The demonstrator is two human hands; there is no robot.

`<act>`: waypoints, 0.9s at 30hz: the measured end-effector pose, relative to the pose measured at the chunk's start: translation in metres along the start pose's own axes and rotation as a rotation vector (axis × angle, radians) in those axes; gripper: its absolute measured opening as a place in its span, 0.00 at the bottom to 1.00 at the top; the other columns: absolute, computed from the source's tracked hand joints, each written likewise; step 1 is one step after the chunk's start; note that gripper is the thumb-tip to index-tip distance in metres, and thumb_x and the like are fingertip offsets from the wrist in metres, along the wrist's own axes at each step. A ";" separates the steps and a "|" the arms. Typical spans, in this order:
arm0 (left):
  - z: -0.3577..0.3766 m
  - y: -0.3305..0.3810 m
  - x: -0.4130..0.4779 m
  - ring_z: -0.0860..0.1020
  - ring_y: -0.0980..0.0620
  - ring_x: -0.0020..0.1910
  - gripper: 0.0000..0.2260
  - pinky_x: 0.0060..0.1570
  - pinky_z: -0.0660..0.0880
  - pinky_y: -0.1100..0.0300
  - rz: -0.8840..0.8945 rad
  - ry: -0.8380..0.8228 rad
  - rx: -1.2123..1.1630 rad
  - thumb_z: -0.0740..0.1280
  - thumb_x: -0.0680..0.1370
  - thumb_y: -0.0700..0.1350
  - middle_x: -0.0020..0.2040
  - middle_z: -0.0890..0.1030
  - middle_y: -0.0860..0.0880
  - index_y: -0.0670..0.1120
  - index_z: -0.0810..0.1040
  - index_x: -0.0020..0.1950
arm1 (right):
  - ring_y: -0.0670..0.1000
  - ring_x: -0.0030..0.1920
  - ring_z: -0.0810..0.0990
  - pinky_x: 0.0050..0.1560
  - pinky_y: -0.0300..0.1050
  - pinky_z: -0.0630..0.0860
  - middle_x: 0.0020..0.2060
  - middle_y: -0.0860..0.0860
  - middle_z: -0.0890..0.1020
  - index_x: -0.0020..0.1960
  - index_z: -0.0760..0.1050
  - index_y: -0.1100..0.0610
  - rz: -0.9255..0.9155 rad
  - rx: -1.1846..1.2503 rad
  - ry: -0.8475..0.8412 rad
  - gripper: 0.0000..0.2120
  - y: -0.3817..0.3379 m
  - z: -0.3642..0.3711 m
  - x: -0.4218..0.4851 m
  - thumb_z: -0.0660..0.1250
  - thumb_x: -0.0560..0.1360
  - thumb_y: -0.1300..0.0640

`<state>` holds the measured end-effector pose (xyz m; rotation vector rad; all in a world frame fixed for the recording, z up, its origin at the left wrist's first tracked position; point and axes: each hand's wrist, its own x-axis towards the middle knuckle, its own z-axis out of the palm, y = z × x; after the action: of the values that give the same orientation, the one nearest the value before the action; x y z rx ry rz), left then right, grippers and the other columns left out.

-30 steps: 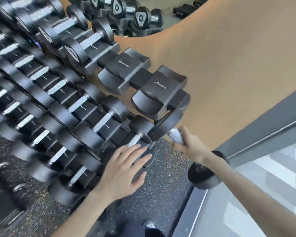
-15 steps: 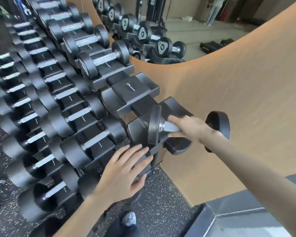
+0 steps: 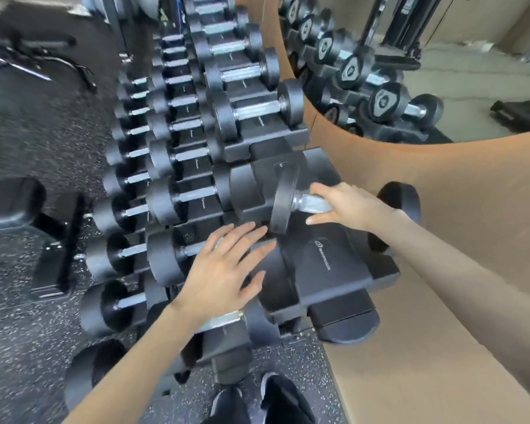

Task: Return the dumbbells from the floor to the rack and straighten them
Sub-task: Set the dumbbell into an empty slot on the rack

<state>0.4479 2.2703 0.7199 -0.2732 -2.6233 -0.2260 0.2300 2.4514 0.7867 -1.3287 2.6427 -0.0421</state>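
My right hand [image 3: 349,205] grips the silver handle of a black dumbbell [image 3: 283,203], held over the two vacant black saddles [image 3: 322,255] at the near end of the rack's top tier. One head of it sits left of my fingers; the other head [image 3: 400,206] shows past my wrist, near the tan wall. My left hand [image 3: 227,267] lies flat with spread fingers against the rack's front, over a dumbbell of the middle tier. The three-tier rack [image 3: 196,166] holds several black dumbbells with silver handles in rows running away from me.
A tan wall [image 3: 441,270] runs close along the right, with a mirror [image 3: 410,56] above it reflecting the rack. A black bench [image 3: 19,203] stands on the speckled rubber floor [image 3: 28,332] to the left. My shoes [image 3: 257,402] are at the bottom edge.
My right hand has lifted the dumbbell from low beside the rack's bottom end up to the top tier's vacant saddles. My left hand stayed flat on the rack's front.
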 end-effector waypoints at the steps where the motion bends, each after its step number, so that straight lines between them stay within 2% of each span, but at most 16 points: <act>1: 0.004 0.004 0.002 0.72 0.45 0.66 0.18 0.64 0.68 0.46 -0.041 -0.012 0.023 0.62 0.76 0.50 0.65 0.76 0.46 0.46 0.78 0.63 | 0.61 0.43 0.74 0.37 0.50 0.66 0.38 0.54 0.73 0.58 0.64 0.53 -0.039 -0.021 -0.004 0.26 0.005 0.001 0.009 0.66 0.70 0.37; 4: 0.020 0.019 0.010 0.73 0.44 0.65 0.17 0.64 0.68 0.46 -0.223 -0.017 0.111 0.62 0.75 0.49 0.64 0.77 0.45 0.45 0.78 0.61 | 0.63 0.46 0.75 0.38 0.51 0.67 0.42 0.56 0.74 0.60 0.64 0.54 -0.127 -0.079 -0.032 0.28 0.018 -0.001 0.036 0.66 0.70 0.37; 7: 0.032 0.032 0.022 0.74 0.43 0.63 0.18 0.63 0.69 0.45 -0.414 0.008 0.153 0.62 0.74 0.50 0.63 0.77 0.45 0.45 0.79 0.60 | 0.62 0.44 0.75 0.37 0.51 0.68 0.42 0.56 0.75 0.60 0.63 0.52 -0.200 -0.096 -0.049 0.27 0.025 -0.005 0.060 0.66 0.71 0.37; 11: 0.046 0.036 0.036 0.74 0.43 0.64 0.19 0.63 0.68 0.45 -0.533 0.012 0.204 0.61 0.74 0.51 0.63 0.77 0.45 0.45 0.78 0.61 | 0.58 0.38 0.73 0.31 0.48 0.65 0.35 0.50 0.71 0.59 0.64 0.53 -0.275 -0.086 -0.054 0.26 0.026 -0.013 0.092 0.67 0.71 0.38; 13: 0.052 0.035 0.037 0.74 0.43 0.64 0.19 0.62 0.69 0.45 -0.586 -0.017 0.217 0.60 0.74 0.51 0.63 0.77 0.44 0.45 0.77 0.62 | 0.58 0.39 0.73 0.35 0.50 0.68 0.38 0.52 0.73 0.59 0.64 0.53 -0.317 -0.058 -0.072 0.25 0.025 -0.013 0.106 0.67 0.71 0.39; 15: 0.059 0.033 0.037 0.73 0.43 0.64 0.19 0.62 0.69 0.45 -0.634 -0.054 0.245 0.59 0.75 0.51 0.63 0.77 0.44 0.45 0.77 0.63 | 0.57 0.39 0.73 0.36 0.50 0.69 0.40 0.51 0.72 0.60 0.64 0.52 -0.355 -0.047 -0.086 0.25 0.025 -0.011 0.121 0.67 0.71 0.39; 18: 0.072 0.029 0.036 0.74 0.43 0.63 0.20 0.61 0.70 0.46 -0.688 -0.106 0.258 0.59 0.74 0.50 0.63 0.77 0.44 0.44 0.77 0.62 | 0.57 0.37 0.72 0.34 0.49 0.66 0.36 0.48 0.69 0.60 0.64 0.53 -0.410 -0.096 -0.090 0.26 0.026 -0.004 0.144 0.67 0.71 0.39; 22: 0.084 0.019 0.041 0.75 0.43 0.62 0.19 0.61 0.71 0.48 -0.702 -0.125 0.240 0.61 0.73 0.51 0.62 0.78 0.44 0.44 0.78 0.60 | 0.60 0.39 0.74 0.40 0.52 0.73 0.39 0.53 0.73 0.58 0.65 0.54 -0.406 -0.134 -0.115 0.25 0.034 0.008 0.168 0.66 0.71 0.38; 27: 0.105 0.013 0.047 0.76 0.44 0.60 0.19 0.60 0.70 0.49 -0.717 -0.116 0.177 0.60 0.73 0.52 0.60 0.79 0.45 0.45 0.79 0.58 | 0.60 0.40 0.74 0.43 0.53 0.74 0.39 0.56 0.75 0.59 0.64 0.53 -0.402 -0.165 -0.192 0.26 0.038 0.009 0.199 0.63 0.72 0.36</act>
<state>0.3626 2.3114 0.6538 0.7459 -2.7266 -0.2121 0.0851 2.3155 0.7437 -1.7992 2.2263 0.2412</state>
